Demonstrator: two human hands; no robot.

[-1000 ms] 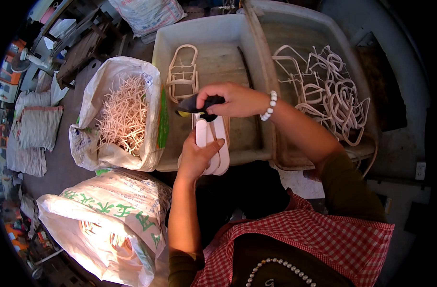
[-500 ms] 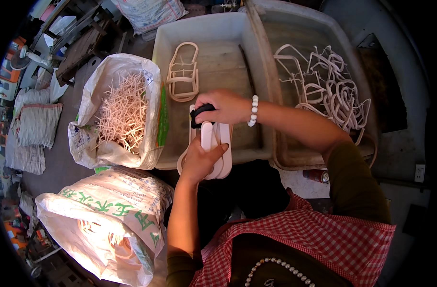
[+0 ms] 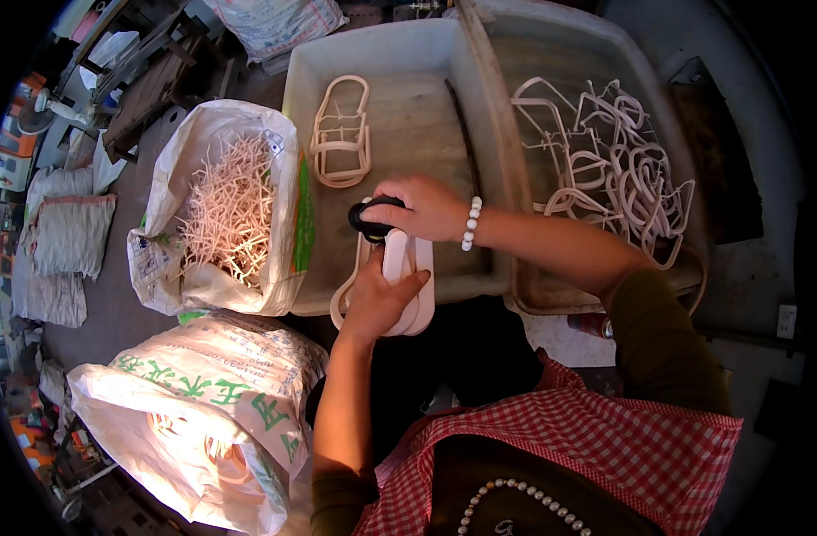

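Observation:
Above the near end of the left tub, my left hand [image 3: 375, 299] is closed around several flat, round-ended pinkish-white plastic pieces [image 3: 419, 304], its thumb pressed across them. My right hand [image 3: 423, 210] comes in from the right with a white bead bracelet at the wrist. Its fingers are wrapped round a black rounded tool [image 3: 365, 220] at the far end of these pieces. What kind of tool it is cannot be made out, and its working end is mostly hidden. Farther off in the tub lies a pinkish-white looped plastic frame [image 3: 340, 170].
The pale left tub [image 3: 372, 45] also holds a dark thin rod [image 3: 466, 134]. In the right tub [image 3: 506, 179] lies a heap of looped plastic frames [image 3: 636, 170]. A white sack [image 3: 288, 188] of thin plastic scraps [image 3: 230, 210] stands left, another sack [image 3: 247, 357] nearer.
The black tool has shifted slightly left and turned, so more of its rounded shape shows. My right hand moved slightly with it. My left hand keeps the plastic pieces in nearly the same place.

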